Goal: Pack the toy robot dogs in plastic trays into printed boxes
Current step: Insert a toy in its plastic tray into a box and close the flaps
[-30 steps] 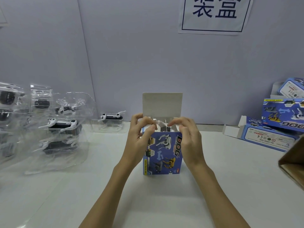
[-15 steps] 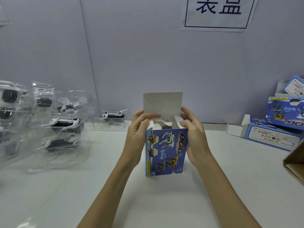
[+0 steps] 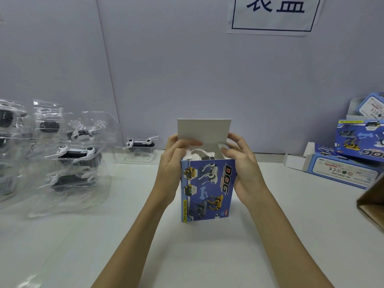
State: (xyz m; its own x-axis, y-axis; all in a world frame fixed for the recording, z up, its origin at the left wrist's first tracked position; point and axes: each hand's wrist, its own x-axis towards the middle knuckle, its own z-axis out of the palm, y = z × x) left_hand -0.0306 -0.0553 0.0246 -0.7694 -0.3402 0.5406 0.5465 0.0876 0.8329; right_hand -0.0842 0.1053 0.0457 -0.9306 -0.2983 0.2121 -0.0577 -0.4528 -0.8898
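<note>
A blue printed box [image 3: 207, 190] stands upright on the white table [image 3: 207, 256], its grey top lid flap [image 3: 204, 130] raised. A toy robot dog in its plastic tray [image 3: 202, 155] shows just inside the open top. My left hand [image 3: 172, 163] grips the box's left side, thumb over the left inner flap. My right hand [image 3: 242, 165] holds the right side, with a finger on the right inner flap. Several more trayed robot dogs [image 3: 75, 153] are stacked at the left.
One more trayed dog [image 3: 141, 144] stands by the back wall. Printed boxes [image 3: 357, 150] lie stacked at the right, some with open ends. A brown carton corner [image 3: 372, 206] juts in at the right edge. A paper sign [image 3: 274, 13] hangs on the wall.
The tray has sunk fully into the box. My hands moved from pinching the tray's top edge to the box's sides and inner flaps. The view shifted slightly.
</note>
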